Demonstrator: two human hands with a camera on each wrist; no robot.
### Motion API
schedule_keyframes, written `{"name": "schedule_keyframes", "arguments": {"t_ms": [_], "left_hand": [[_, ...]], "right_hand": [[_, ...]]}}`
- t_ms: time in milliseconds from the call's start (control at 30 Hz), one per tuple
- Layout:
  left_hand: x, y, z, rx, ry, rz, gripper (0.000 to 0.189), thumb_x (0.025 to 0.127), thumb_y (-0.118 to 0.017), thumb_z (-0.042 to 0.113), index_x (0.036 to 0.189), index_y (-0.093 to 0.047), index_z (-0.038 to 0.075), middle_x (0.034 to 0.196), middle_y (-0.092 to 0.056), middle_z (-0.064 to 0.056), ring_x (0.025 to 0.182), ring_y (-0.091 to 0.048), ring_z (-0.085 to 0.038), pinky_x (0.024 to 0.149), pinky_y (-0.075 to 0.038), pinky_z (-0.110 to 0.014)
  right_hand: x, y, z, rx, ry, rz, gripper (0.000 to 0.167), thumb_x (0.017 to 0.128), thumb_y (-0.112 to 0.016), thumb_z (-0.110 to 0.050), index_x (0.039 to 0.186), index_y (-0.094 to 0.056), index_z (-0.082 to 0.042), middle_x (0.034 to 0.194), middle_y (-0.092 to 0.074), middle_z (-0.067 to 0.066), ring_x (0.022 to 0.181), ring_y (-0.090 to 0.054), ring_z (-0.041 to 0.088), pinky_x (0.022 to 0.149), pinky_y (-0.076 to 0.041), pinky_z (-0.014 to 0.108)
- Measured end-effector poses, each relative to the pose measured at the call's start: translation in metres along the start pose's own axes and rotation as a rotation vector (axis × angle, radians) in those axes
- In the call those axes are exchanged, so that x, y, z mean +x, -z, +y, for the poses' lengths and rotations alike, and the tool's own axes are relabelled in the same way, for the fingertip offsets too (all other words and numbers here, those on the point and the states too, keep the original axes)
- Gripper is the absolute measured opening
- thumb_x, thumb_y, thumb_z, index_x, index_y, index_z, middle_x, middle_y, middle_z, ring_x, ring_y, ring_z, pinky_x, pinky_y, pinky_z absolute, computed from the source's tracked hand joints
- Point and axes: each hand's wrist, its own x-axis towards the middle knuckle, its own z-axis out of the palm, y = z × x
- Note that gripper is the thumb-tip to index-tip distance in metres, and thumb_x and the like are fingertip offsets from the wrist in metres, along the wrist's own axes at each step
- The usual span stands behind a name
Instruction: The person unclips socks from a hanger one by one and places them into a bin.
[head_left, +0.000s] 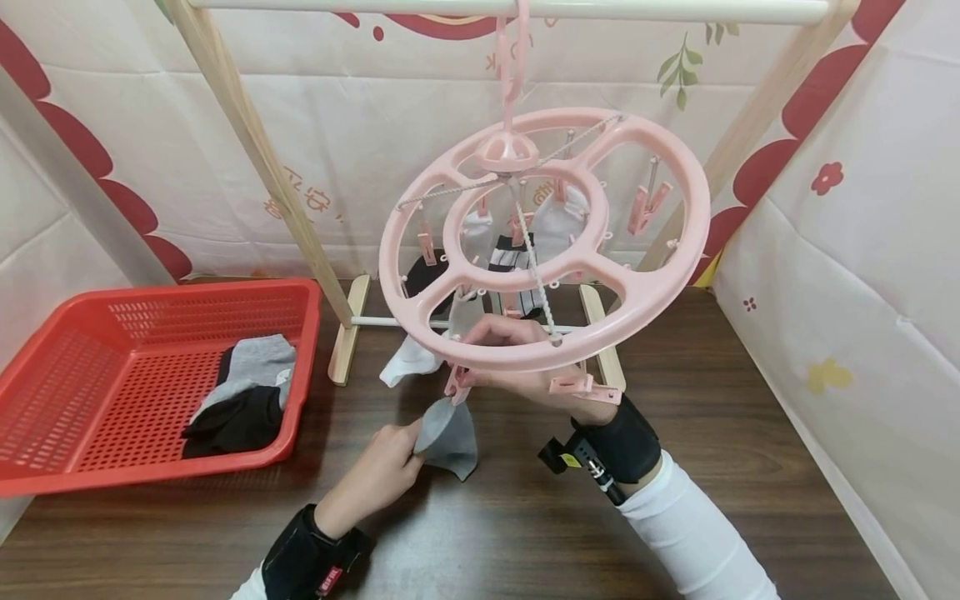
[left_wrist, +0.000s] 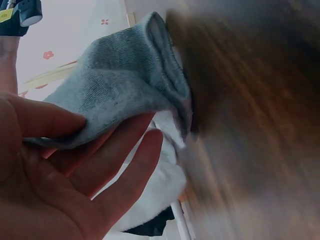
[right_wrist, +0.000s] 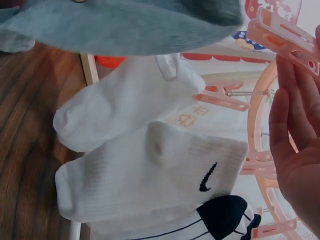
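Observation:
My left hand (head_left: 378,471) pinches a grey sock (head_left: 448,437) between thumb and fingers, below the near edge of a round pink drying hanger (head_left: 693,217). In the left wrist view, the sock's fabric (left_wrist: 125,75) spreads out above the fingers. The right hand (head_left: 536,383) reaches under the hanger's rim and holds a pink clothes peg (head_left: 456,385) just above the grey sock. Close by, a white sock (right_wrist: 125,107) hangs from another peg, beside a white sock with a black tick mark (right_wrist: 200,170).
A red basket (head_left: 150,408) at left holds grey and black socks (head_left: 251,396). The hanger hooks onto a white rail (head_left: 637,8) on a wooden stand (head_left: 258,150). Empty pegs (head_left: 648,208) dangle at right, and a striped sock (head_left: 513,258) hangs behind.

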Motion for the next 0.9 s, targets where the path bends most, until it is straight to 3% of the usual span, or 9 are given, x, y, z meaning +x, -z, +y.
{"name": "schedule_keyframes", "arguments": {"t_ms": [100, 333, 500, 700, 800, 900], "left_hand": [[-0.002, 0.001, 0.0, 0.022, 0.011, -0.009, 0.033, 0.069, -0.057, -0.016, 0.098, -0.061, 0.001, 0.074, -0.063, -0.004, 0.068, -0.059, -0.013, 0.058, -0.046, -0.032], [-0.004, 0.007, -0.002, 0.023, 0.083, 0.028, 0.038, 0.073, -0.06, -0.011, 0.102, -0.065, 0.011, 0.086, -0.069, -0.002, 0.075, -0.065, -0.015, 0.063, -0.049, -0.034], [-0.004, 0.015, -0.002, 0.048, 0.131, 0.055, 0.051, 0.065, -0.048, -0.017, 0.103, -0.066, 0.011, 0.086, -0.068, -0.002, 0.071, -0.06, -0.014, 0.062, -0.048, -0.036], [-0.005, 0.021, -0.003, 0.055, 0.16, 0.049, 0.052, 0.065, -0.046, -0.017, 0.104, -0.066, 0.01, 0.088, -0.069, -0.005, 0.069, -0.057, -0.013, 0.063, -0.046, -0.037], [-0.006, 0.024, -0.004, 0.06, 0.164, 0.045, 0.052, 0.066, -0.046, -0.017, 0.105, -0.066, 0.01, 0.09, -0.069, -0.005, 0.07, -0.056, -0.011, 0.062, -0.046, -0.035], [-0.008, 0.027, -0.004, 0.069, 0.165, 0.044, 0.053, 0.066, -0.046, -0.018, 0.108, -0.067, 0.008, 0.089, -0.069, -0.006, 0.068, -0.053, -0.011, 0.06, -0.044, -0.034]], "right_hand": [[-0.003, 0.002, 0.001, 0.038, -0.012, -0.001, 0.019, 0.086, -0.058, 0.018, 0.1, -0.055, 0.006, 0.088, -0.067, 0.024, 0.078, -0.067, 0.036, 0.069, -0.053, 0.044], [-0.012, 0.011, 0.021, -0.217, -0.046, 0.144, 0.033, 0.08, -0.074, 0.005, 0.11, -0.061, -0.002, 0.095, -0.069, 0.003, 0.083, -0.066, 0.02, 0.07, -0.051, 0.031], [-0.018, 0.014, 0.031, -0.156, -0.034, 0.166, 0.042, 0.082, -0.072, 0.006, 0.121, -0.057, 0.001, 0.102, -0.068, 0.008, 0.089, -0.066, 0.025, 0.074, -0.052, 0.035], [-0.026, 0.016, 0.039, -0.217, -0.046, 0.216, 0.052, 0.083, -0.075, -0.005, 0.13, -0.054, -0.003, 0.121, -0.061, 0.01, 0.107, -0.058, 0.022, 0.088, -0.046, 0.032], [-0.031, 0.016, 0.044, -0.24, -0.072, 0.225, 0.057, 0.082, -0.077, -0.01, 0.133, -0.053, -0.005, 0.131, -0.056, 0.012, 0.114, -0.054, 0.022, 0.094, -0.042, 0.033], [-0.039, 0.014, 0.05, -0.195, -0.138, 0.218, 0.056, 0.083, -0.076, -0.013, 0.133, -0.052, -0.005, 0.125, -0.059, 0.01, 0.109, -0.057, 0.023, 0.092, -0.043, 0.036]]}}
